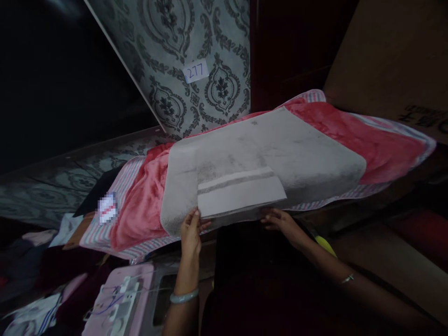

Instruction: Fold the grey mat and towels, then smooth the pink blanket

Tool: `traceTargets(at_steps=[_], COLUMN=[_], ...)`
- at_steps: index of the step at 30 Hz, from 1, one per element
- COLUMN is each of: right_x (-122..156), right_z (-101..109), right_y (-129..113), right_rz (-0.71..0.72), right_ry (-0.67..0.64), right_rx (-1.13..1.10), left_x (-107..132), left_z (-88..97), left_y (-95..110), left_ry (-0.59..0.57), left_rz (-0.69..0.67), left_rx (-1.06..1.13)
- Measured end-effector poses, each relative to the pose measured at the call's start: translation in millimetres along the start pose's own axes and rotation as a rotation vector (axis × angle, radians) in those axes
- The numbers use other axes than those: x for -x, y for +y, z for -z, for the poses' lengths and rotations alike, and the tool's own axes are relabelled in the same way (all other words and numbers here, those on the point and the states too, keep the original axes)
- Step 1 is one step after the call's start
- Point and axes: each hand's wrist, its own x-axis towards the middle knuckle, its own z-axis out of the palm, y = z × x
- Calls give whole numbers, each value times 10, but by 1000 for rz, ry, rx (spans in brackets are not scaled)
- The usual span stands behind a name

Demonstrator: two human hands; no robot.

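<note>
1. Nearest the camera, a pale bangle (184,296) rings the left wrist.
2. Leftmost, a power strip (126,298) rests on a pink lid (143,277), probably because the flat top supports it.
3. A red blanket (143,196) spreads beneath a grey cushion (245,144), apparently as a soft underlayer.
4. The left hand (191,228) pinches the white sheet's (245,193) lower left corner, likely steadying it.
5. That sheet lies along the cushion's near edge, within reach of both sides.
6. The right hand (278,220), fingers loosely bent, is by the sheet's lower right corner; shadow hides any grip, so I cannot tell.
</note>
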Motion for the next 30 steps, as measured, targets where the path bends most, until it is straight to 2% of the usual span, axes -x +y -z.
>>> traceTargets(at_steps=[2,4,8,13,19,21,24,27,30], right_x=[6,5,-36,-113,-198,-211,-175,-63,86], right_z=[-96,-188,-331,-532,-797,-775,-609,-335,-10], right_y=[-90,-177,-296,-461,-661,-743,-908,-1076,-1184], right_rz=[-105,-156,-148,-179,-182,-122,-66,-46,-41], right_ry=[-124,-191,-218,-125,87,116,102,116,146], right_rx=[-204,-363,-532,-657,-693,-680,-655,-612,-575], left_x=[-12,-36,-102,-153,-65,-34,-38,-127,-284], left_z=[-42,-84,-140,-198,-231,-213,-198,-254,-391], left_y=[35,67,99,164,295,312,307,302,328], left_ry=[-60,-90,-112,-142,-168,-209,-253,-255,-255], left_rz=[73,122,138,116,103,132,200,301,355], left_rx=[17,6,1,84,177,202,286,350,380])
